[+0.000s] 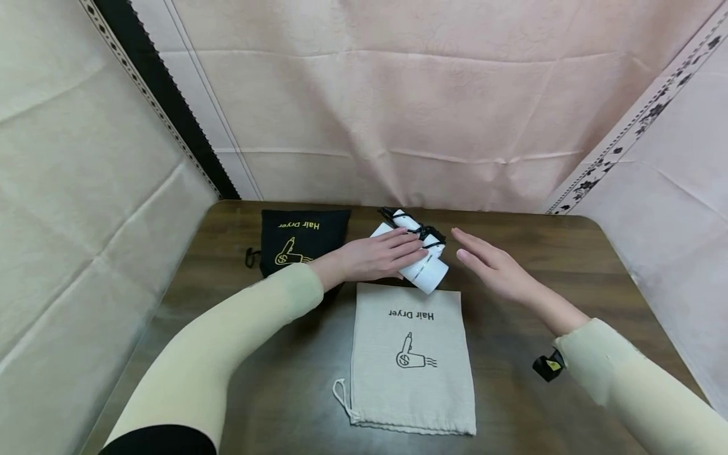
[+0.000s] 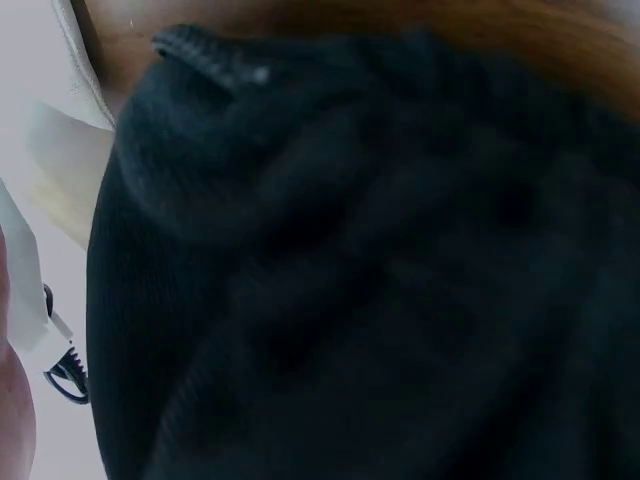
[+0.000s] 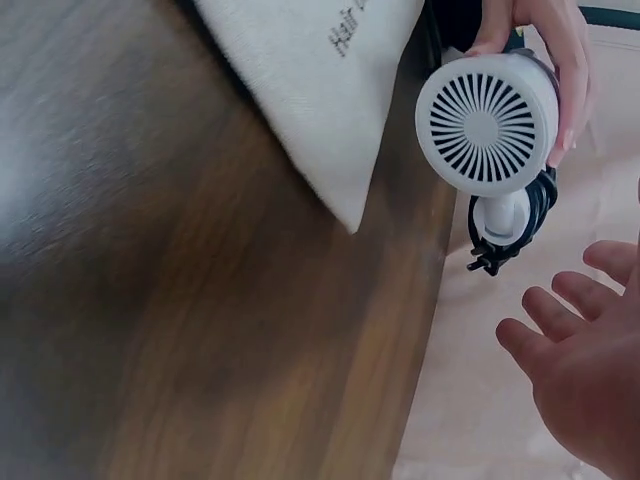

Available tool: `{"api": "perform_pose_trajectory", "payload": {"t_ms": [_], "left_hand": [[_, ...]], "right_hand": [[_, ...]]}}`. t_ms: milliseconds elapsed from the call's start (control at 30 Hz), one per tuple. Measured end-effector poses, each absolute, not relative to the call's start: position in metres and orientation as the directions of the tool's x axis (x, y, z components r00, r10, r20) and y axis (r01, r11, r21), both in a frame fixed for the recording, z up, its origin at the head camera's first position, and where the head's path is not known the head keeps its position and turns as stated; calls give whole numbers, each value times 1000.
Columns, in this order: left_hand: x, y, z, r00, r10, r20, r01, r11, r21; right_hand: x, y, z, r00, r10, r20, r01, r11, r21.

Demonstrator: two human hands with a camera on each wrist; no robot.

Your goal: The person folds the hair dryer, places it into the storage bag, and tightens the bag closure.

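Note:
A white hair dryer lies at the far side of the table with its black cord bundled along the handle. My left hand holds it from the left. In the right wrist view, the thumb and fingers of the left hand lie on either side of the dryer's round vented end. My right hand is held to the right of the dryer, apart from it, fingers extended and holding nothing. Dark fabric fills most of the left wrist view.
A pale drawstring bag printed "Hair Dryer" lies flat in front of the dryer. To the left is a black pouch with the same print, partly under my left arm. A pink cloth wall rises behind the wooden table.

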State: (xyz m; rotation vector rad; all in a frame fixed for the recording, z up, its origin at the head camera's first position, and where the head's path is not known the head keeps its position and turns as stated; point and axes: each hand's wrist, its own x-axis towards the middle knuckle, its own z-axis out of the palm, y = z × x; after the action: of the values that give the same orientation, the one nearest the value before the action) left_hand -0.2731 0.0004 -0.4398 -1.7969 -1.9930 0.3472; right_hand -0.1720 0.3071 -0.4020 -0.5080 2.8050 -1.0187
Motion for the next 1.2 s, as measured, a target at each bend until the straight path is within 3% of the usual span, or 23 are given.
{"api": "perform_pose_trajectory", "payload": {"t_ms": [333,867,1000,1200], "left_hand": [[-281,13,-454,-140,986,90,884,165,-438],[-288,16,-462,-259,963,77,921,270,-282],[-283,12,-454,-337,939,68,907,343,-245],[-263,-2,-434,-517,856,34,837,513,-193]], "right_hand": [[-166,314,-416,-937,-349,-1,-275,740,-614],[-165,305,-426,-929,-369,12,-306,751,-585],[-165,298,-425,-919,-392,32,-340,750,-568],[-170,281,-423,-905,-423,42,-379,759,-529]]}}
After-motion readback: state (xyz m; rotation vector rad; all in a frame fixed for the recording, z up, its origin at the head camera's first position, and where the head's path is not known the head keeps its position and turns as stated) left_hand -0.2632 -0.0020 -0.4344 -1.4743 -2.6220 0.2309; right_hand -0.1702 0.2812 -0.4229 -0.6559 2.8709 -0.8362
